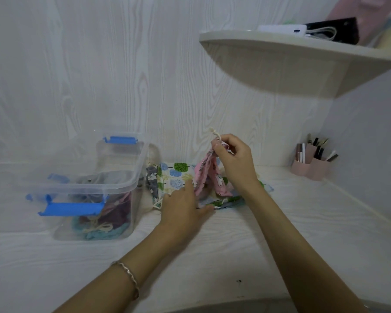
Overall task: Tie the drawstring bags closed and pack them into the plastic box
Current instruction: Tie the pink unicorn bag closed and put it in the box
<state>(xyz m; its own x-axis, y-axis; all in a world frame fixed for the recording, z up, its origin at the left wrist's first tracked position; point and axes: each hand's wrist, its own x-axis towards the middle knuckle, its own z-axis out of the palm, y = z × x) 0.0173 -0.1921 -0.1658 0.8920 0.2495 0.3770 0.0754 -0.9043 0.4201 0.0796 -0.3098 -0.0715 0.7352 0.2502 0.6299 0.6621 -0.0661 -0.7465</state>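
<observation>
place: home, corner of a private room | signs: pink holder (312, 169) with cosmetics on white wood-grain tabletop (280, 233) | corner shelf (269, 45) carrying power bank (282, 29) and cable | wood-grain wall (99, 64)

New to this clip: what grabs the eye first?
The right hand holds up a pink bag by its drawstring top at centre, while the left hand presses flat on the tree-print bag beneath. Left of them stands the clear plastic box with blue latches, bags already inside.
</observation>
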